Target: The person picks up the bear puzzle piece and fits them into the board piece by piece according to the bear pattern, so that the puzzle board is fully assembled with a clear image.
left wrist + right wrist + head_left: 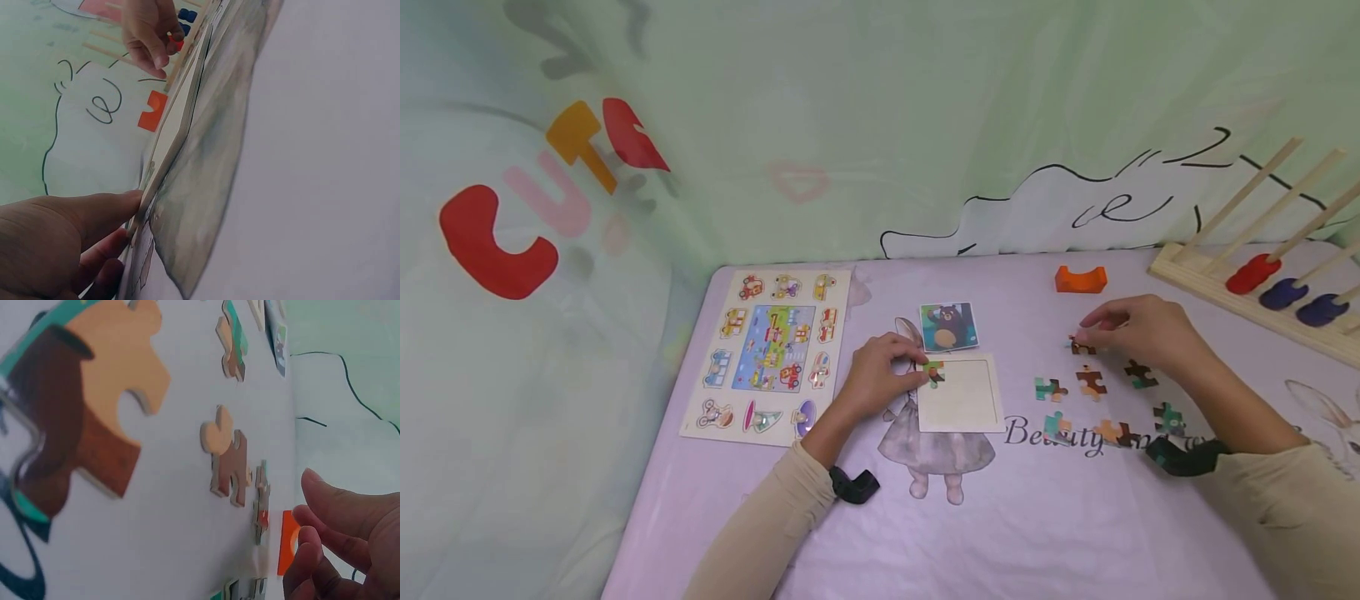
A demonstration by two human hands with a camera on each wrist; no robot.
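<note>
My left hand (883,375) holds the left edge of a square wooden puzzle frame (962,408), thumb on its rim in the left wrist view. One jigsaw piece (934,373) lies in the frame's top left corner, by the thumb. Over the farthest loose jigsaw piece (1082,344) hovers my right hand (1150,332). The right wrist view shows its fingers loosely bent, apart from that piece (262,506) and holding nothing. Nearer lie several more pieces, among them a brown bear-ear piece (1091,382) and a large tan-and-brown piece (103,394).
Behind the frame is a bear picture card (950,327). A vehicle puzzle board (842,292) lies to the left. An orange block (1081,280) sits beyond the pieces, and a wooden rack with pegs and coloured beads (1262,296) stands at the far right.
</note>
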